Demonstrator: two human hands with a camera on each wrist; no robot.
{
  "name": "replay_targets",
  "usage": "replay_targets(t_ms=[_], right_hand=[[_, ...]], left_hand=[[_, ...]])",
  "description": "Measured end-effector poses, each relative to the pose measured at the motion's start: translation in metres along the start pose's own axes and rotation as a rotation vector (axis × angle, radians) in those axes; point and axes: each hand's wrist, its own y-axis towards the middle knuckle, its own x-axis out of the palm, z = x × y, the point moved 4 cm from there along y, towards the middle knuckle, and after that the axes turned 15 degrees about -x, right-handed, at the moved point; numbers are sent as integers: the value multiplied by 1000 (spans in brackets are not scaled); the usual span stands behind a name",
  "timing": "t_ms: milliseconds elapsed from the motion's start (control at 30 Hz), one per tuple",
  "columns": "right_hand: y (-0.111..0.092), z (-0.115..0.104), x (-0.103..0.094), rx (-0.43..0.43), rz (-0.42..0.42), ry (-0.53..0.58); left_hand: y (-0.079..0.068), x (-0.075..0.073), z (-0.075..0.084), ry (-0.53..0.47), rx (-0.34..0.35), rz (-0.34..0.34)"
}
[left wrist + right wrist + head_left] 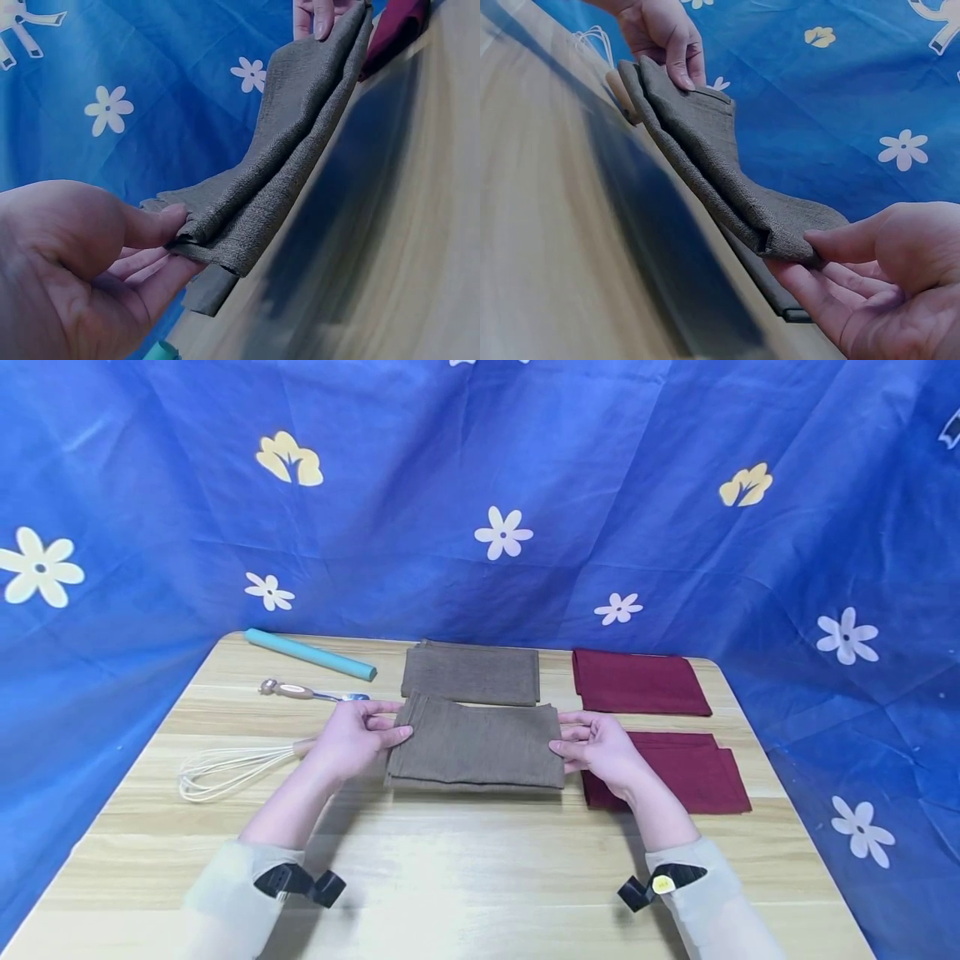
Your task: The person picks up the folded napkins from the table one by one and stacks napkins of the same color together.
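While the folded brown cloth (476, 747) was pinched at opposite ends by the left hand (352, 739) and right hand (600, 752), it was held just above the table (450, 877); edges were best kept aligned, tension even.

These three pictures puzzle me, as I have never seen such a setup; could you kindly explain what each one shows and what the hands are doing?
No machine here: a person works with bare hands, wearing three cameras. The large picture comes from the head, looking down at a wooden table. The other two come from the wrists, each looking along the table at its own hand.

The left hand and the right hand each pinch one end of a folded brown cloth; the wrist views show it lifted off the table.

Behind it lies a second brown cloth, to the right two dark red cloths. On the left lie a whisk, a blue rod and a small handled tool.
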Motion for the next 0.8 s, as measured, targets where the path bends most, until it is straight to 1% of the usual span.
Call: replay_targets(t_ms=[233,400,533,767,800], right_hand=[[9,-10,-5,8,14,-8],[19,-18,-7,-12,10,-16],[29,-22,-9,-27,12,-20],[46,-28,-13,-48,17,-15],[49,-28,-13,-51,19,-9]], left_hand=[[5,-3,8,-49,-18,-44],[11,-7,14,-55,-16,-43],[16,-10,19,-84,-23,-55],[29,-19,29,-43,2,-21],[31,-19,30,-50,1,-21]])
